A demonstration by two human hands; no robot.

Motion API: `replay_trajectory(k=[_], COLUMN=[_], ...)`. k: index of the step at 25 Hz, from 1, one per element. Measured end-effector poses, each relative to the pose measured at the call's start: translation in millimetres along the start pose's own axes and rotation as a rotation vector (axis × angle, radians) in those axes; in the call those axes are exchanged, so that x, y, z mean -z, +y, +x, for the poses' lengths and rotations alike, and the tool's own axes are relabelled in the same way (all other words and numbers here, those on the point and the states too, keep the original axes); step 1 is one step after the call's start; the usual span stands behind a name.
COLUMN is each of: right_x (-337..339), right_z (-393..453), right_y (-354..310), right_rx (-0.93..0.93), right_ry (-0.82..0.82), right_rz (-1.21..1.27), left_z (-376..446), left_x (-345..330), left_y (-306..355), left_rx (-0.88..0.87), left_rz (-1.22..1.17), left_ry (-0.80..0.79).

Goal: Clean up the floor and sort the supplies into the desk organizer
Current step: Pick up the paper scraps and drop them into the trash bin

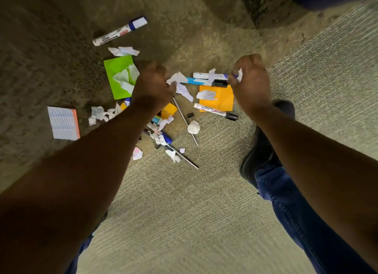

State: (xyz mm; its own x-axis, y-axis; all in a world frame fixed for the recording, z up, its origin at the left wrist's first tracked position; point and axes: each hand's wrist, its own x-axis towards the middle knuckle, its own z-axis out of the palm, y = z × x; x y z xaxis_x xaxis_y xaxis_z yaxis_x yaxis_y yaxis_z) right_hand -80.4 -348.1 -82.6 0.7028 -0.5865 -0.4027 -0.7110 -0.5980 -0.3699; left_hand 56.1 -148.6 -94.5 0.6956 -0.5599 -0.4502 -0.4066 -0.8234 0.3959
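Supplies and torn paper lie scattered on the carpet. My left hand is closed on a white paper scrap at the pile's middle. My right hand is closed on a small white scrap beside the end of a white pen. A green sticky pad with crumpled paper on it lies left of my left hand. An orange sticky pad lies below the pens, with a black-capped marker across its lower edge. A blue-capped whiteboard marker lies farther away.
A white note pad with an orange edge lies at the left. Two metal rods, a black binder clip, a paper ball and several scraps litter the beige carpet. My shoe stands at the right.
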Motion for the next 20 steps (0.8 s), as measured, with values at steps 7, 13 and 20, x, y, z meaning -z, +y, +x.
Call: replay_trajectory(k=[7, 13, 20], right_x=[-29.5, -28.2, -7.7], right_z=[11.4, 28.8, 12.2], right_y=[-28.4, -26.3, -24.9], right_rx=[0.218, 0.213, -0.015], right_ry=[-0.248, -0.272, -0.097], right_rz=[-0.177, -0.199, 0.232], left_z=[-0.2, 6.7, 1.9], left_x=[-21.9, -25.6, -4.3], left_y=[17.4, 19.2, 7.7], left_rx=[-0.06, -0.143, 0.145], left_rz=[0.188, 0.065, -0.358], left_ry=[-0.119, -0.03, 0.123])
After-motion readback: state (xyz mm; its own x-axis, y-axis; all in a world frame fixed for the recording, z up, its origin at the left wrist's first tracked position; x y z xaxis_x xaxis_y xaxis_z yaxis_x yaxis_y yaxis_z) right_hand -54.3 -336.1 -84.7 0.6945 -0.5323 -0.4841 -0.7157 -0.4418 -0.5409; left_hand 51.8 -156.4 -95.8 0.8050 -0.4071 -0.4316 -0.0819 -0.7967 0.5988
